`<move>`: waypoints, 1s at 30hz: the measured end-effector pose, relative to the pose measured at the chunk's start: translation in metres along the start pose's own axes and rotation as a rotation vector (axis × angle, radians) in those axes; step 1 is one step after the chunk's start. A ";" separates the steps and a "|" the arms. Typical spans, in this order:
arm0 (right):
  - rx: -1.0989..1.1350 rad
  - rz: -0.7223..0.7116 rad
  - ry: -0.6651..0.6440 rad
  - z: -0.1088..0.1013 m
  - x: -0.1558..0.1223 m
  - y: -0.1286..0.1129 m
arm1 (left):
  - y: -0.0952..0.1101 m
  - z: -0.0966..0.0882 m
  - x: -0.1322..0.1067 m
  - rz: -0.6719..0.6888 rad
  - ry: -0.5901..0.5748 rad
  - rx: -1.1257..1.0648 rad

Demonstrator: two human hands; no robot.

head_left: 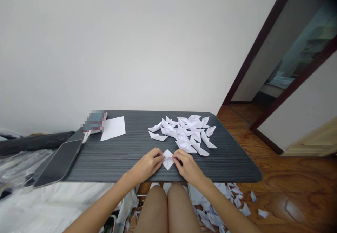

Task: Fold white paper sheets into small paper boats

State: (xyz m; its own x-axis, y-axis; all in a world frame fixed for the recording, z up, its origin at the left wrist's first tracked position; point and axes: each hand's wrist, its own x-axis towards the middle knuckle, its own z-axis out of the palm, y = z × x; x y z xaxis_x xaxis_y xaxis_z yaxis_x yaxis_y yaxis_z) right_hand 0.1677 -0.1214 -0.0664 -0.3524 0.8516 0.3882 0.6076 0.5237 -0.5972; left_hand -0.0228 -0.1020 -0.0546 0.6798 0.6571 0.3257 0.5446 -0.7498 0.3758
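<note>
A small white folded paper point(167, 160), diamond-shaped with one corner toward me, is at the front middle of the dark table. My left hand point(150, 163) pinches its left corner between thumb and fingers. On the opposite side, my right hand point(187, 165) grips the right corner in the same way. Just beyond the hands lies a heap of white folded paper boats point(184, 131), some overlapping and tipped on their sides.
A flat sheet of white paper point(113, 128) lies at the table's back left, by a blurred-out item point(94, 121). A dark phone point(59, 162) rests at the left edge. More folded papers point(210, 215) are on the floor, below right. A white wall point(131, 50) stands behind the table point(105, 166).
</note>
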 end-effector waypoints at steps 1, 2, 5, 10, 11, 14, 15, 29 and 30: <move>-0.003 0.035 0.009 0.001 0.002 0.001 | -0.001 0.000 0.001 -0.046 0.022 -0.054; -0.013 0.066 0.013 0.001 0.003 0.002 | -0.003 -0.001 0.001 -0.098 0.042 -0.099; -0.061 0.129 -0.026 0.002 0.009 0.004 | -0.008 -0.001 0.004 -0.238 0.062 -0.169; -0.153 0.229 -0.158 -0.003 0.022 0.004 | -0.007 0.004 0.007 -0.335 0.109 -0.154; -0.171 0.245 -0.186 -0.004 0.024 0.004 | -0.006 0.005 0.007 -0.345 0.128 -0.135; -0.227 0.268 -0.253 -0.007 0.030 0.004 | -0.004 0.008 0.007 -0.385 0.159 -0.090; -0.246 0.269 -0.269 -0.008 0.032 0.004 | -0.005 0.007 0.007 -0.401 0.161 -0.088; -0.456 0.280 -0.384 -0.007 0.038 0.000 | -0.010 -0.006 0.021 -0.638 -0.161 0.049; -0.443 0.289 -0.380 -0.008 0.037 -0.001 | -0.011 -0.007 0.022 -0.634 -0.173 0.057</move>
State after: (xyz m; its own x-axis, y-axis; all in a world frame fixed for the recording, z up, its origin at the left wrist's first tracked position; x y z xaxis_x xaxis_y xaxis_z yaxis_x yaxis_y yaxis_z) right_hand 0.1599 -0.0908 -0.0461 -0.3084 0.9488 -0.0685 0.9229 0.2810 -0.2632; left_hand -0.0173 -0.0789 -0.0453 0.2852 0.9542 -0.0899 0.8875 -0.2275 0.4008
